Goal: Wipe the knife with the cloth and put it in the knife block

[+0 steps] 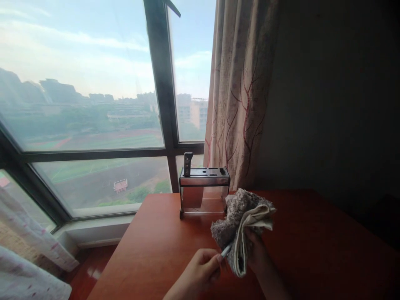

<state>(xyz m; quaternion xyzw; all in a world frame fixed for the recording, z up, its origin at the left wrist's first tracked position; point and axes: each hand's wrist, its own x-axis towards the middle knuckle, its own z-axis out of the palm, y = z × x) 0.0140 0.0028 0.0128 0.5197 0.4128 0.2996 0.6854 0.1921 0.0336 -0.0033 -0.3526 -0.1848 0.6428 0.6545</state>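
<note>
My left hand (204, 264) is closed, thumb and fingers pinching a slim pale, shiny rod-like object (226, 250). Its far end runs into the folds of a fluffy grey cloth (239, 208) with a light beige woven side, so its kind cannot be made out. Behind that bunched cloth, my right hand (258, 250) grips it from the right; most of its fingers are hidden. Just beyond the cloth stands a knife block (204, 181) with a slotted dark top and clear sides. One black-handled knife (187, 163) sits upright in its left slot.
Both hands are above a reddish-brown wooden table (150, 250). Past its left and far edges are large windows (93, 125) with dark frames. A patterned curtain (240, 91) hangs behind the block, and another curtain (31, 266) lies at lower left. The right side is dark.
</note>
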